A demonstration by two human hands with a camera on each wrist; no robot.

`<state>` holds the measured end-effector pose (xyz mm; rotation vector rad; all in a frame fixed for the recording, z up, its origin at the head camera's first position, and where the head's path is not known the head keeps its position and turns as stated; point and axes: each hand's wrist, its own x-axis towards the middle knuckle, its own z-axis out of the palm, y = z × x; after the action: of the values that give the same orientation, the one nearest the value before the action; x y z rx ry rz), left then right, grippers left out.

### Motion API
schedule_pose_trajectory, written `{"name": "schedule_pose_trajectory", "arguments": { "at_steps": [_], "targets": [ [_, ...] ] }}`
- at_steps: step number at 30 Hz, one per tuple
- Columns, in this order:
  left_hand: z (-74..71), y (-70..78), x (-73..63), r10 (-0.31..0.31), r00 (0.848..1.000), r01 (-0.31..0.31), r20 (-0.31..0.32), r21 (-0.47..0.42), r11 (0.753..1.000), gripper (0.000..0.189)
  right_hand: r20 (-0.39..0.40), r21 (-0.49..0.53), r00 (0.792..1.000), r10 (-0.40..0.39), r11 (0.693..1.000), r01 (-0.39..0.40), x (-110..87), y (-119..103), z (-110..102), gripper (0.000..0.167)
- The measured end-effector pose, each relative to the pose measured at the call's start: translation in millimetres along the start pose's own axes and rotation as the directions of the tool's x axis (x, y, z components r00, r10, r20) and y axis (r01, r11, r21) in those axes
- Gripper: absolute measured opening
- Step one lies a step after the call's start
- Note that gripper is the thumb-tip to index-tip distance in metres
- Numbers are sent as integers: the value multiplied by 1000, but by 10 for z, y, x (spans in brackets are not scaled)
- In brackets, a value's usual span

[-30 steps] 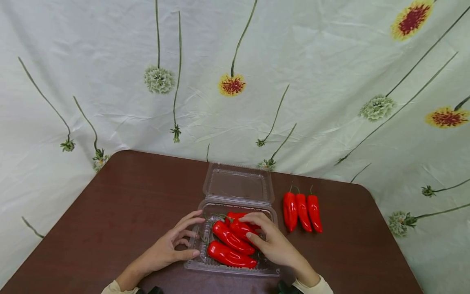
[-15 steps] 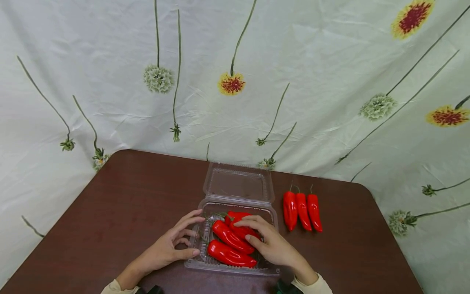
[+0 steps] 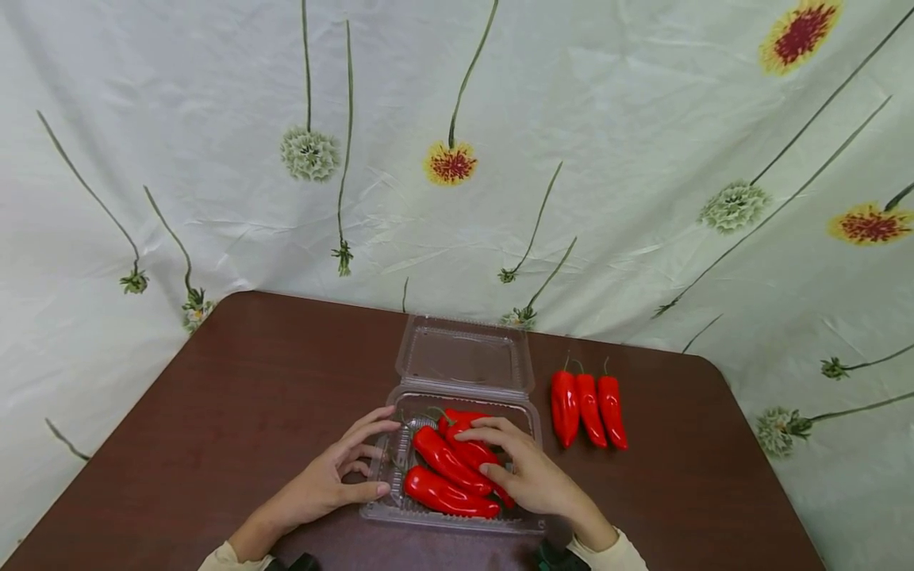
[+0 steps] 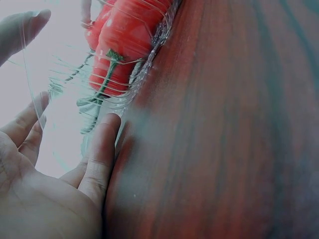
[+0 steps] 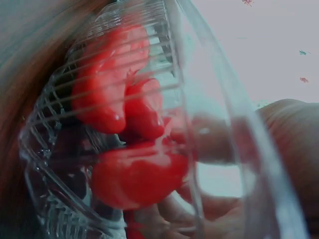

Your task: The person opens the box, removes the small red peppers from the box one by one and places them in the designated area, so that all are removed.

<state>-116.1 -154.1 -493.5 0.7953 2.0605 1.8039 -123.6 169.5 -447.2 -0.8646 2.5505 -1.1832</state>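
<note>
A clear plastic clamshell box [image 3: 535,412] lies with its lid open on the table and holds several red chili peppers with green stems. My right hand [image 3: 535,476] reaches over its right side and grips one chili pepper [image 3: 473,450] between thumb and fingers; the palm hides part of it. Left of that lies another chili pepper [image 3: 443,458], with one more chili pepper [image 3: 446,493] along the front and a chili pepper [image 3: 464,416] behind. My left hand [image 3: 332,480] rests at the box's left edge, fingers spread. In the left wrist view, a fingertip [image 4: 110,122] sits against the clear wall.
To the right of the box, three red chili peppers [image 3: 589,411] lie side by side on the dark brown table [image 3: 300,365]. The box's lid [image 3: 464,357] leans back towards a flower-printed white cloth [image 3: 400,198] behind the table.
The right hand's pepper has shifted slightly towards the front right, and its tip now shows below the thumb. My left hand has stayed at the box's edge.
</note>
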Motion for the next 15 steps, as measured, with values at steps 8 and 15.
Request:
{"name": "schedule_pose_trajectory", "arguments": {
  "at_steps": [8,15],
  "targets": [
    [6,-14,8,-1,1000,1,0,-3,1000,69,-24,13,998,-65,998,66,1,35,-6,57],
    [-2,-25,3,7,1000,-7,4,-20,1000,70,-14,78,996,-92,993,93,17,43,-36,55]
  ]
}}
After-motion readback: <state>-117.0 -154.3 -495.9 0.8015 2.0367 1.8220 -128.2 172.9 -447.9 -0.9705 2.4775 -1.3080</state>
